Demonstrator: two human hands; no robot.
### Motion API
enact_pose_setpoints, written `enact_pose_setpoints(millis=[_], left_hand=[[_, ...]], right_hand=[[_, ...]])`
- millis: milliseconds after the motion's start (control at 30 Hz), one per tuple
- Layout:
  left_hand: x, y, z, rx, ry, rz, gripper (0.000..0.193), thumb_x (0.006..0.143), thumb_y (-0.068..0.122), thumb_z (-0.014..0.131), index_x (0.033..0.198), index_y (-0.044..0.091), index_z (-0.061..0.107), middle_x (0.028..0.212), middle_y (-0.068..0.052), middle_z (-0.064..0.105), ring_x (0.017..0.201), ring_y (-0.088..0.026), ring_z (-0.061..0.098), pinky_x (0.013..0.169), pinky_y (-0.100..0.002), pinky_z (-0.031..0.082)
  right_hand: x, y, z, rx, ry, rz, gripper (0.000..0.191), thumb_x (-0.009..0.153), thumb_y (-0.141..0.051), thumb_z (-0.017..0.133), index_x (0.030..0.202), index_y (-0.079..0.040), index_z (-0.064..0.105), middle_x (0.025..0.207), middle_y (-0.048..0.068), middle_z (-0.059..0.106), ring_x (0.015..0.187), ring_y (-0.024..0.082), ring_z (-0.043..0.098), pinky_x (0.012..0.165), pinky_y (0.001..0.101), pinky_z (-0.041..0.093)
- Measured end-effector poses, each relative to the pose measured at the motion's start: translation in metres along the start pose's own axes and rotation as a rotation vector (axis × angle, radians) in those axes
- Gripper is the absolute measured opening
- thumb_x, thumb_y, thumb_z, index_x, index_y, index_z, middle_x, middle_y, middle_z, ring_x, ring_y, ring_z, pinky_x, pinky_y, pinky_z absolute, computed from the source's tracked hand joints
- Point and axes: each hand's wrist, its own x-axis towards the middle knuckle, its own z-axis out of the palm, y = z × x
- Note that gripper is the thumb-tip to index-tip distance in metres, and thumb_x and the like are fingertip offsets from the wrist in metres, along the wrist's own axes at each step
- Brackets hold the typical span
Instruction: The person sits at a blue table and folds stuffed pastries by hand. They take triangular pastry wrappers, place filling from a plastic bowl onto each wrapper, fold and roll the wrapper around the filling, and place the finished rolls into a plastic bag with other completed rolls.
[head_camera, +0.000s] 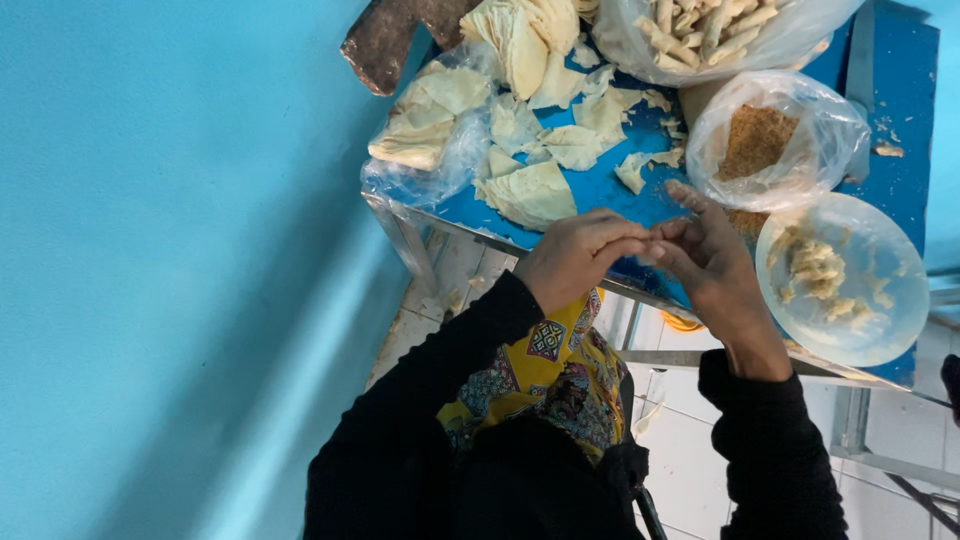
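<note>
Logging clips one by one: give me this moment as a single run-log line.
left hand: fingertips pinched at small pale piece | right hand: meets it there | nearby: clear bowl, pastry sheets, crumb bag | surface: blue table

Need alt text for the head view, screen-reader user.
Two hands in black sleeves, left hand and right hand, meet fingertip to fingertip, pinching something small and hidden, over a blue table. On it lie pale pastry sheets, a bag of brown crumbs, a bag of rolled sticks and a clear plate with pale filling.
</note>
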Motion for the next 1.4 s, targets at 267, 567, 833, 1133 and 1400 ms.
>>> enact_pose_setpoints(millis=[267,567,833,1133,1400], left_hand=[[0.011,0.015,-0.01,0.222,-0.008,-0.029,0.011,0.101,0.018,0.064,0.099,0.009,0.07,0.093,-0.009,0.071,0.087,-0.029,0.068,0.074,-0.042,0.054],[0.051,0.007,-0.003,0.284,-0.07,-0.021,0.006,0.1,0.013,0.06,0.099,0.009,0.064,0.086,-0.01,0.069,0.08,-0.032,0.067,0.069,-0.044,0.052],[0.044,-0.005,0.0,0.324,-0.073,0.234,0.027,0.095,-0.001,0.057,0.121,0.007,0.059,0.114,-0.01,0.067,0.104,-0.031,0.067,0.087,-0.04,0.056],[-0.016,-0.021,-0.002,0.636,-0.098,0.317,0.033,0.091,0.002,0.063,0.124,0.005,0.065,0.124,-0.009,0.067,0.125,-0.028,0.057,0.105,-0.044,0.046],[-0.018,0.01,0.084,0.316,-0.111,0.225,0.028,0.099,0.003,0.06,0.127,0.0,0.059,0.111,-0.014,0.07,0.096,-0.027,0.069,0.08,-0.038,0.058]], right_hand=[[-0.002,-0.004,-0.013,-0.083,-0.037,0.017,0.067,0.094,0.003,0.062,0.156,-0.002,0.041,0.114,0.007,0.065,0.104,0.013,0.062,0.093,0.0266,0.051],[0.014,-0.004,-0.013,-0.468,0.045,-0.133,0.073,0.089,-0.003,0.075,0.156,-0.007,0.045,0.11,0.012,0.069,0.098,0.018,0.064,0.09,0.0341,0.053],[0.005,-0.01,-0.02,-0.769,0.19,-0.437,0.057,0.096,0.007,0.064,0.149,-0.007,0.048,0.112,0.015,0.071,0.107,0.03,0.069,0.095,0.0416,0.053],[-0.062,0.0,-0.075,-0.863,0.332,-0.285,0.031,0.106,0.007,0.056,0.13,-0.01,0.068,0.121,0.014,0.068,0.119,0.032,0.063,0.106,0.0425,0.052],[-0.087,0.041,-0.15,-1.469,0.473,-0.209,0.048,0.098,0.012,0.055,0.129,-0.018,0.074,0.114,0.005,0.066,0.108,0.026,0.055,0.103,0.0355,0.041]])
